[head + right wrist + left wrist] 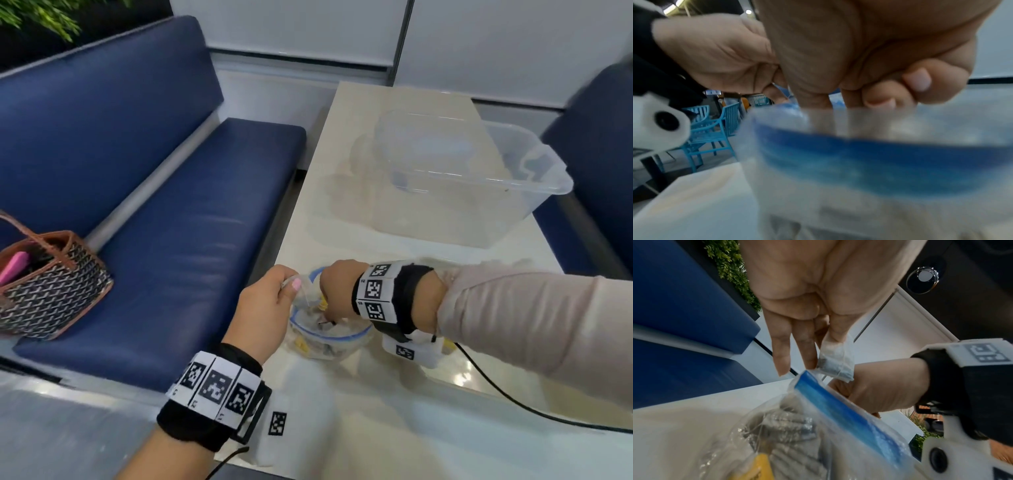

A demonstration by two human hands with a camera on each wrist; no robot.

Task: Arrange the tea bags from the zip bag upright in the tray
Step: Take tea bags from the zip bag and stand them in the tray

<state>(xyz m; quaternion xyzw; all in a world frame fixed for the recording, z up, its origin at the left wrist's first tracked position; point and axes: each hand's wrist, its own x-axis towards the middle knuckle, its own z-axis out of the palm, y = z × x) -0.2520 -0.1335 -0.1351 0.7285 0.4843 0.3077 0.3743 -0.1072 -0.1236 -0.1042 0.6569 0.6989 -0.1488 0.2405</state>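
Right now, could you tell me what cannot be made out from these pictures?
- Right hand fingertips: head view, sunk inside the zip bag; its grip is unclear.
- Tea bags: left wrist view, blurred behind crinkled plastic; no count possible.
- Bag contents: right wrist view, blurred.
- Clear tray interior: head view, washed out.

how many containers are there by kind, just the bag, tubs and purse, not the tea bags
clear zip bag with blue seal: 1
clear plastic tub: 1
black and white patterned handbag with brown trim: 1
total: 3
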